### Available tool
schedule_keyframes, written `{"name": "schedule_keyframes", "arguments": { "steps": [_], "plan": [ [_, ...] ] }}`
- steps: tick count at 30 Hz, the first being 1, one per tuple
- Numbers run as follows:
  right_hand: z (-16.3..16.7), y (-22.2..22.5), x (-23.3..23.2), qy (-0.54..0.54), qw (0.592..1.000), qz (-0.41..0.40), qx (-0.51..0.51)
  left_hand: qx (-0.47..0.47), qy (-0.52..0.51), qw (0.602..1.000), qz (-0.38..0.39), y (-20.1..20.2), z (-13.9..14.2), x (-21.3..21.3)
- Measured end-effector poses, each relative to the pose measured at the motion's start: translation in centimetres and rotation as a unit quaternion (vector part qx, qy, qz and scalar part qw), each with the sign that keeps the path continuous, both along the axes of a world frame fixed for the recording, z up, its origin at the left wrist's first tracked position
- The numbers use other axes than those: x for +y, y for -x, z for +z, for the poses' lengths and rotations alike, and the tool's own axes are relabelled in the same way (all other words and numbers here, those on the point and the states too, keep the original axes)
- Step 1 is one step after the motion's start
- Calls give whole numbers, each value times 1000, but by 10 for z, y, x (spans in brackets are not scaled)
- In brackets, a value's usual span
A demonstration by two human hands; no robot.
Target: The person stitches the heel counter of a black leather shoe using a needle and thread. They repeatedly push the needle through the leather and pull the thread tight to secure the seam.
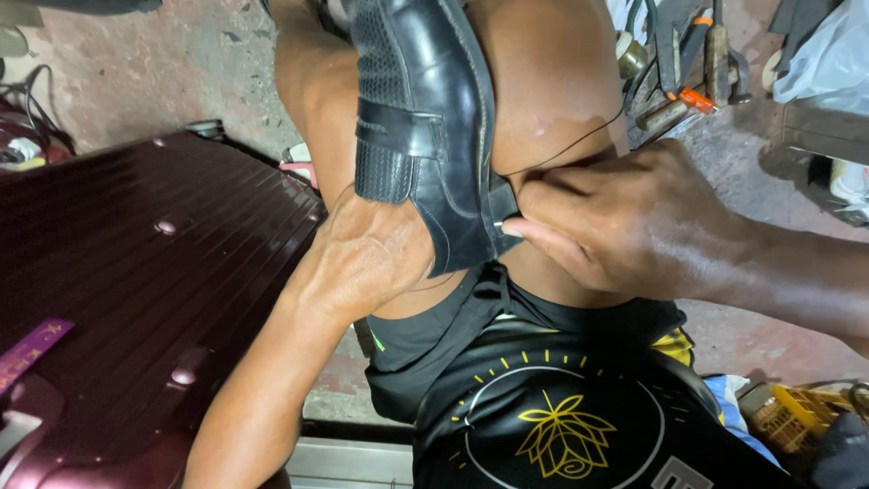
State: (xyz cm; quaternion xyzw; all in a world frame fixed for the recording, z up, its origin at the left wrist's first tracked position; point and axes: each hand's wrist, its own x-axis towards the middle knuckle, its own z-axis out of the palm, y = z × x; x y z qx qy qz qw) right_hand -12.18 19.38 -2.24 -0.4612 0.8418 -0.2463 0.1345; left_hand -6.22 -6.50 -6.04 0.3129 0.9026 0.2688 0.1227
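Left hand [367, 258] is wrapped around the heel end of the black shoe [425, 127], fingers hidden behind it. The shoe is clamped between the bare knees, sole side away. Right hand [625, 222] has its fingers pinched shut at the shoe's rear edge, on a thin dark thread [579, 140]. Maroon suitcase [154, 272] is on the left; hand tools [688, 68] lie on the floor beyond.

shoe [425, 127] toe cropped, left fingers hidden (underneath)
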Motion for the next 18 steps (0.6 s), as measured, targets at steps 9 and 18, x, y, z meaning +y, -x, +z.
{"name": "schedule_keyframes", "arguments": {
  "steps": [9, 18],
  "plan": [
    [-4, -1, -7, -10, 1000, 13, 25, -145, 168, 975, -2, 4, 5, 5],
    [-17, -20, 9, 62, 994, -75, -47, -33, -153, 964, 215, -55, 33, 2]
  ]
}}
